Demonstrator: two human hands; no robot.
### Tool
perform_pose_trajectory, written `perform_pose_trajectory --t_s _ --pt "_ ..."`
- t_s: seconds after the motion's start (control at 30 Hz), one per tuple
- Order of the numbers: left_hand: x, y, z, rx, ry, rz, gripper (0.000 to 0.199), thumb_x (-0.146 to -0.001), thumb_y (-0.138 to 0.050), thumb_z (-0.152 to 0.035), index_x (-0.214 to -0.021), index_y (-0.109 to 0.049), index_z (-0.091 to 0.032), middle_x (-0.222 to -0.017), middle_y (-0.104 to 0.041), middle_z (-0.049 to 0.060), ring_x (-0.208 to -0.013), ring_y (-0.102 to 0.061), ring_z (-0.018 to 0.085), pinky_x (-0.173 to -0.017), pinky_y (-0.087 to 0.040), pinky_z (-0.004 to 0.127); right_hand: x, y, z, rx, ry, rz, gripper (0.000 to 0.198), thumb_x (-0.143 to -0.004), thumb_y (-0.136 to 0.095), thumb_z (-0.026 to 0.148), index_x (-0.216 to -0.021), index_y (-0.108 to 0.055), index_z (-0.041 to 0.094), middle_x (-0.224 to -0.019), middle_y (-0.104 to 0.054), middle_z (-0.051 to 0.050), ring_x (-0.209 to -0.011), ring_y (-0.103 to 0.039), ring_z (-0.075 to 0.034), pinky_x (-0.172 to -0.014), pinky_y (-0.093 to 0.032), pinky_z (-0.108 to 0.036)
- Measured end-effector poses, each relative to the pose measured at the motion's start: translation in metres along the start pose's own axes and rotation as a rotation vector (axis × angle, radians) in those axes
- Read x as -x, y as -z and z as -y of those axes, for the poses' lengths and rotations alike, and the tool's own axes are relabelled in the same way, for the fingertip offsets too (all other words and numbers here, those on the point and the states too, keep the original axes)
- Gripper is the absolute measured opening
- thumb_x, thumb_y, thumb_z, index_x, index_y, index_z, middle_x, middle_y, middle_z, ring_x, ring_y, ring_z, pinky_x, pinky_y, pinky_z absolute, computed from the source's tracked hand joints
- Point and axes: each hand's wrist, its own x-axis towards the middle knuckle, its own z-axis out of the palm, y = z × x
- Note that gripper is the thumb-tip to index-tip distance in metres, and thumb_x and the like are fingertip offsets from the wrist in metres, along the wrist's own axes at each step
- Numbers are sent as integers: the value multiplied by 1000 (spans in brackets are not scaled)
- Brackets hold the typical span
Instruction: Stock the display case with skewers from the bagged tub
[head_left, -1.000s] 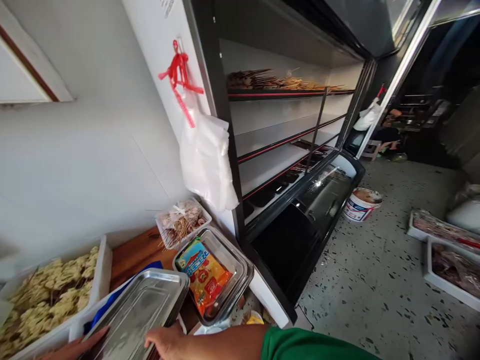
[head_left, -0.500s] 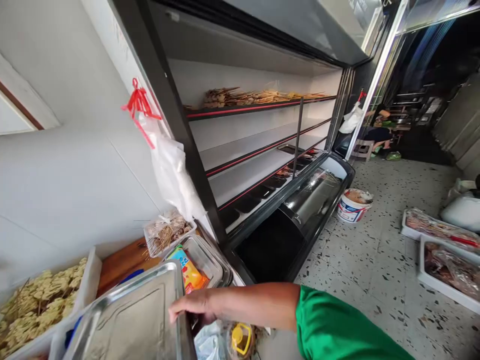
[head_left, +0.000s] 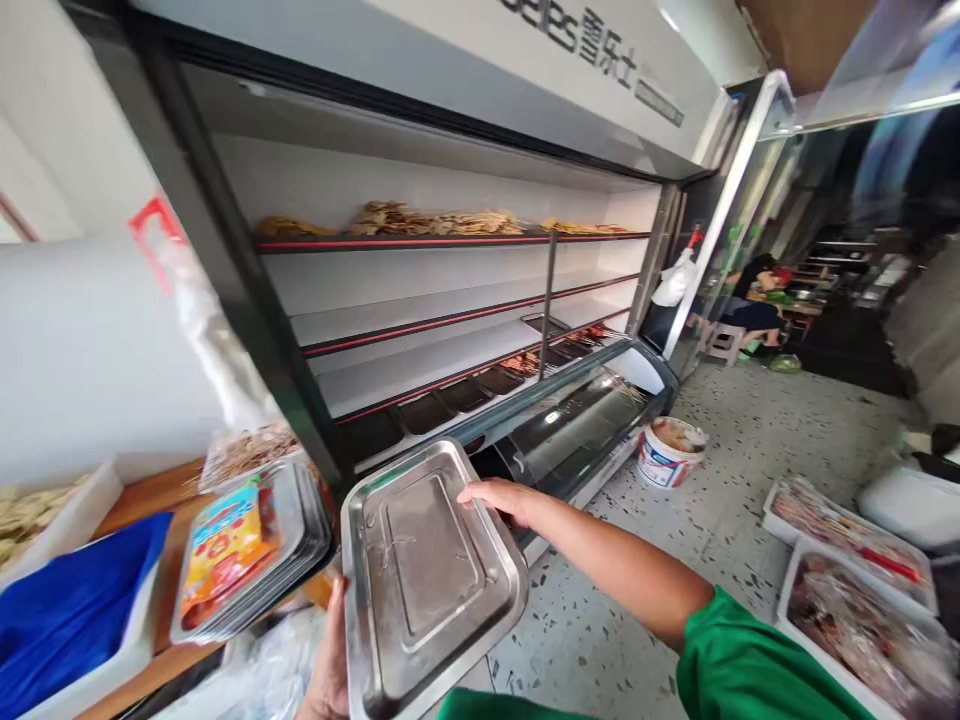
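Note:
A bare metal tray (head_left: 431, 570) is held tilted in front of me, between my two hands. My right hand (head_left: 501, 498) grips its far right rim, thumb on the upper face and the other fingers hidden beneath. At the near left edge, my left hand (head_left: 331, 655) is closed on the tray's side, partly cut off by the frame. To the left lies a stack of similar trays (head_left: 296, 575), with a yellow and orange snack packet (head_left: 225, 555) on top. Behind the held tray stands an open display fridge (head_left: 450, 320).
Skewers (head_left: 431, 220) lie on the fridge's top shelf; dark trays (head_left: 427, 412) line its bottom. A blue cloth (head_left: 82, 610) covers a white bin at left. A white bucket (head_left: 669, 455) and bins of bagged food (head_left: 862, 625) stand on the floor. A person (head_left: 754, 300) sits far back.
The metal tray has moved right, away from the counter, and in front of the fridge. My left hand has come into view on its left side. The view has turned, uncovering the blue cloth.

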Motion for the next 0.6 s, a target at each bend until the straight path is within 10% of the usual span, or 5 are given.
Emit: perform_pose_trajectory --t_s 0.3,0.6 --pt "-35 -202 -17 -84 273 316 40 -70 -51 -40 -97 -62 -13 -62 -68 7 -60 -66 27 -58 -54 38 40 172 -67 -482 45 -118 26 -83 -42 36 -75 -57 16 -57 -58 0 -48 -53 -13 -54 -43 -26" --pt "-131 -406 4 -60 523 593 17 -69 -57 -33 -74 -58 -16 -54 -65 6 -51 -63 22 -58 -53 34 61 346 -94 -712 62 -407 39 -86 -43 46 -73 -62 14 -60 -62 -5 -51 -57 -13 -56 -47 -24"
